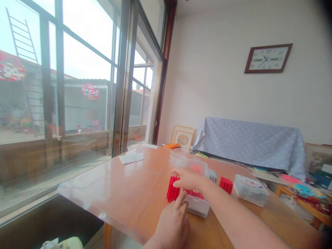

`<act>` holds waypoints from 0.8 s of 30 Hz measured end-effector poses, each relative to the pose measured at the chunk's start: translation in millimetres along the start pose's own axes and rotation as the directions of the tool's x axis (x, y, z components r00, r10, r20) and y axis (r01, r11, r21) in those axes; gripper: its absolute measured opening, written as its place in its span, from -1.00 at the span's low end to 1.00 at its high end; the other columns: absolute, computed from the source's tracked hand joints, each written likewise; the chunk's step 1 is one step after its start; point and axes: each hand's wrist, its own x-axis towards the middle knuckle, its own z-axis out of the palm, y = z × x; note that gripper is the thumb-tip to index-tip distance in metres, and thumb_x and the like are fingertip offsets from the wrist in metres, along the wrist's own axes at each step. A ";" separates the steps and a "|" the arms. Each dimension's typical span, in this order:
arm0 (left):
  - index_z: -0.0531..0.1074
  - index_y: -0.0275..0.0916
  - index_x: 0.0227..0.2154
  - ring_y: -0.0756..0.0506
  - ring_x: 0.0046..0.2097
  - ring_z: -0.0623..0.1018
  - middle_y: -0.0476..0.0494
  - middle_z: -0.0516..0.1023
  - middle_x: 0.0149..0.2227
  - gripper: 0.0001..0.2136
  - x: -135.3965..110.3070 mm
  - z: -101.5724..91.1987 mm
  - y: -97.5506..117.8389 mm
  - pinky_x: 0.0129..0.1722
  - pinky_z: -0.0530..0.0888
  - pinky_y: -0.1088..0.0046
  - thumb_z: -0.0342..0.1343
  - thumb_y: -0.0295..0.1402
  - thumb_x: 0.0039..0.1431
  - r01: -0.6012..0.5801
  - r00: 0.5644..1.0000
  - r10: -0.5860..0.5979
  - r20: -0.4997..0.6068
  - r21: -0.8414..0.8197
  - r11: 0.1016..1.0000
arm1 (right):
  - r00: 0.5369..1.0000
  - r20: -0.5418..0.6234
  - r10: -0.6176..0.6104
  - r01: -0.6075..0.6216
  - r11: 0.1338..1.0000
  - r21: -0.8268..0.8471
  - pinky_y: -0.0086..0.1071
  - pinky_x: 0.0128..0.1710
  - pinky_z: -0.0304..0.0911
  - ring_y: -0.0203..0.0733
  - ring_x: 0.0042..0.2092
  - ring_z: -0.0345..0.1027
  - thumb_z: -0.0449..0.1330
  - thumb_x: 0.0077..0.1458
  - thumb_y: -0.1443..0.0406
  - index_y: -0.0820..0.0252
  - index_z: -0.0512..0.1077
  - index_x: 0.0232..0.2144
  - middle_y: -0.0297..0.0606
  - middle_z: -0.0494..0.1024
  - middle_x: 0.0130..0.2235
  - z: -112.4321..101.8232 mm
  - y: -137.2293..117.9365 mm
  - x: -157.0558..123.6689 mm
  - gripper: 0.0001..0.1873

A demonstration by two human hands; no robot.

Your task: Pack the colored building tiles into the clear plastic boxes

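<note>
A stack of red ridged pieces (pixel 171 190) stands upright on the table, left of a clear plastic box (pixel 198 206). My right hand (pixel 188 178) reaches across from the right, closed on the top of the stack, thumb in front and fingers over the far side. More red pieces (pixel 193 194) lie in the box, partly covered by my hands; its raised lid (pixel 201 166) is behind my right hand. My left hand (pixel 173 218) is low by the stack and the box's near left corner. Its index finger is stretched forward and the others bend; I see nothing held there.
Right of the box stand another red stack (pixel 226 185), a grey ridged stack (pixel 212 175) and a closed clear box (pixel 251 190). White sheets (pixel 131 158) lie far left on the wooden table (pixel 116 186). Beyond is a cloth-covered piece of furniture (pixel 249 145); glass doors line the left.
</note>
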 end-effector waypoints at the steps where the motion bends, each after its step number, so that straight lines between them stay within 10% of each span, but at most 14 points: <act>1: 0.35 -0.16 0.07 -0.19 0.11 0.49 -0.15 0.08 0.42 -0.59 -0.2 -0.7 0.3 0.14 0.46 0.24 -0.01 -0.48 0.14 -0.002 1.000 0.002 0.004 -0.003 1.000 | 1.000 -0.005 0.002 -0.002 1.000 0.000 -0.35 -0.05 0.35 -0.06 -0.02 0.49 0.30 -0.14 0.30 0.10 0.46 0.08 -0.22 0.59 0.04 1.1 1.0 0.7 -0.36; 17: 0.36 -0.19 0.05 -0.18 0.11 0.50 -0.19 0.19 0.37 -0.63 1.3 -5.6 4.0 0.14 0.46 0.25 -0.06 -0.47 0.18 -0.004 1.000 0.004 0.016 0.000 1.000 | 0.999 0.032 0.008 -0.008 1.000 0.030 -0.27 0.06 0.32 0.02 0.12 0.42 0.31 -0.12 0.25 0.14 0.38 0.19 -0.12 0.49 0.18 -6.6 9.2 -1.7 -0.25; 24: 0.37 -0.20 0.04 -0.18 0.15 0.47 -0.24 0.15 0.39 -0.64 1.8 -10.6 4.7 0.14 0.45 0.25 -0.05 -0.47 0.19 -0.014 0.999 0.014 0.041 0.002 1.000 | 0.999 0.033 -0.014 0.014 1.000 0.005 -0.42 -0.23 0.27 -0.15 -0.19 0.46 0.30 -0.17 0.32 0.16 0.54 -0.14 -0.29 0.63 -0.18 -3.6 3.9 10.1 -0.58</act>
